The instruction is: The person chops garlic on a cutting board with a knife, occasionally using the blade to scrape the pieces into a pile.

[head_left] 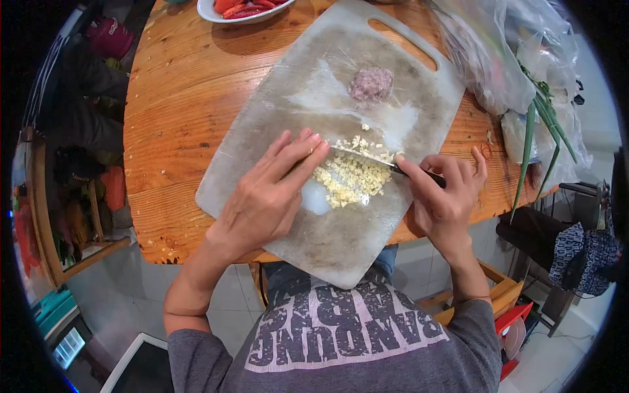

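Note:
A worn white cutting board (314, 242) lies at a slant on the wooden table. My right hand (445, 196) grips the black handle of a knife (370, 157), whose blade points left across a spread of finely chopped pale-yellow pieces (347, 183). The fingers of my left hand (268, 187) lie close together at the blade's tip end; fingertips touch or nearly touch the blade. Beyond the knife, a small mound of chopped purplish-pink pieces (371, 85) rests on the board.
A white bowl (252, 16) of red pieces stands at the table's (177, 131) far edge. Clear plastic bags (488, 59) and green stalks (527, 147) lie at the right, the stalks hanging over the edge. Wooden shelving (85, 259) stands at the left.

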Demonstrator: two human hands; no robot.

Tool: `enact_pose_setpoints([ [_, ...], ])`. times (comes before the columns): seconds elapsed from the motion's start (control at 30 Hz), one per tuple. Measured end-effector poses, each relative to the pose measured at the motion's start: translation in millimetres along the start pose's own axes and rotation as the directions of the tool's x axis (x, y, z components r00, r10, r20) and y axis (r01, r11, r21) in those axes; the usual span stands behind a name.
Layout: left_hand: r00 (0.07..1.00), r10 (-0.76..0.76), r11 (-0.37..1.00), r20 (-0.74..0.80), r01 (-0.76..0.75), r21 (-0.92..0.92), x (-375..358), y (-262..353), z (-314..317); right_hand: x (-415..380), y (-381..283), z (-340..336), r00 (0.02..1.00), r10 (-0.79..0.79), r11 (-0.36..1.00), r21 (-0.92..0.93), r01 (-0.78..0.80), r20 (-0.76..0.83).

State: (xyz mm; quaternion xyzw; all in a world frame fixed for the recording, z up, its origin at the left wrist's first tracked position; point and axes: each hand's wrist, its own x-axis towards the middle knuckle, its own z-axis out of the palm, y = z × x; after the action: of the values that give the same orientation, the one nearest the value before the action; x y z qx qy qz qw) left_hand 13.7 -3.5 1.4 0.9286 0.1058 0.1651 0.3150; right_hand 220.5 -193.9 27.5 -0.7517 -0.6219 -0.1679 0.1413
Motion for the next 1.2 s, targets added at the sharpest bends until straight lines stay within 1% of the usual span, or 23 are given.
enact_pose_setpoints([
  [0.07, 1.000, 0.008, 1.000, -0.027, -0.008, 0.014, 3, -2, -1, 6, 3, 3, 1.000, -0.010, 1.000, 0.020, 0.010, 0.003],
  [0.13, 1.000, -0.001, 1.000, -0.031, 0.001, 0.009, 0, -1, -2, 2, -6, -1, 1.000, 0.019, 0.999, 0.049, -0.020, 0.024],
  [0.17, 1.000, -0.002, 1.000, -0.024, 0.002, -0.003, -1, 0, -2, 0, 3, 12, 0.999, 0.020, 0.996, 0.083, -0.022, 0.030],
  [0.27, 0.999, -0.010, 1.000, -0.031, 0.009, -0.018, -3, 0, -1, -2, -14, -10, 1.000, -0.003, 1.000, -0.006, 0.003, 0.001],
  [0.3, 0.999, -0.007, 1.000, -0.034, 0.007, -0.013, -2, 0, -3, -2, -12, -5, 0.999, 0.010, 0.999, 0.042, -0.011, 0.034],
  [0.33, 0.999, 0.000, 1.000, -0.040, -0.001, -0.007, -1, -1, -4, -4, -12, -6, 0.999, 0.015, 0.999, 0.046, -0.017, 0.035],
  [0.4, 0.999, 0.001, 1.000, -0.036, -0.002, -0.026, 0, -3, -6, -7, -10, -10, 0.999, 0.012, 0.999, 0.041, -0.013, 0.034],
  [0.43, 1.000, -0.009, 0.999, -0.021, 0.008, -0.048, -3, -2, -4, -6, -16, -16, 0.999, -0.029, 1.000, -0.013, 0.029, -0.017],
  [0.53, 0.998, -0.005, 1.000, -0.055, 0.004, -0.020, -2, -1, -3, 0, -4, 2, 0.999, -0.007, 0.994, 0.108, 0.002, 0.054],
  [0.57, 0.998, -0.002, 1.000, -0.067, 0.000, -0.022, 1, -3, -3, 0, -10, -10, 0.996, -0.031, 0.996, 0.087, 0.024, 0.080],
  [0.67, 0.999, -0.025, 0.999, -0.047, 0.023, -0.041, -4, -2, -4, 6, -9, -7, 0.996, -0.055, 0.981, 0.191, 0.040, 0.076],
  [0.7, 0.999, -0.025, 0.999, -0.045, 0.022, -0.047, -4, -2, -4, 3, -14, -13, 0.994, 0.016, 0.971, 0.234, -0.040, 0.107],
  [0.8, 0.998, -0.034, 0.998, -0.046, 0.032, -0.055, -5, -2, -3, 4, -27, -25, 0.994, 0.020, 0.957, 0.285, -0.051, 0.107],
  [0.83, 0.998, -0.029, 0.999, -0.059, 0.026, -0.047, -3, -4, -4, -2, -29, -14, 0.992, 0.023, 0.952, 0.301, -0.060, 0.125],
  [0.93, 0.997, -0.021, 0.999, -0.068, 0.018, -0.037, -4, -7, -3, -7, -26, -4, 0.991, 0.022, 0.941, 0.333, -0.066, 0.135],
  [0.97, 0.998, -0.028, 0.999, -0.062, 0.025, -0.042, -5, -5, -3, -6, -26, -8, 0.996, 0.018, 0.940, 0.338, -0.048, 0.091],
  [1.07, 0.998, -0.033, 0.999, -0.052, 0.030, -0.044, -5, -4, -5, -8, -25, -1, 0.995, -0.038, 0.951, 0.309, 0.007, 0.092],
  [1.13, 0.998, -0.015, 0.999, -0.057, 0.013, -0.040, -4, -6, -4, -4, -25, -13, 0.997, -0.044, 0.949, 0.315, 0.021, 0.065],
  [1.2, 0.998, -0.024, 0.999, -0.065, 0.022, -0.027, -4, -5, -4, -3, -23, -12, 0.997, -0.024, 0.946, 0.323, 0.000, 0.069],
])
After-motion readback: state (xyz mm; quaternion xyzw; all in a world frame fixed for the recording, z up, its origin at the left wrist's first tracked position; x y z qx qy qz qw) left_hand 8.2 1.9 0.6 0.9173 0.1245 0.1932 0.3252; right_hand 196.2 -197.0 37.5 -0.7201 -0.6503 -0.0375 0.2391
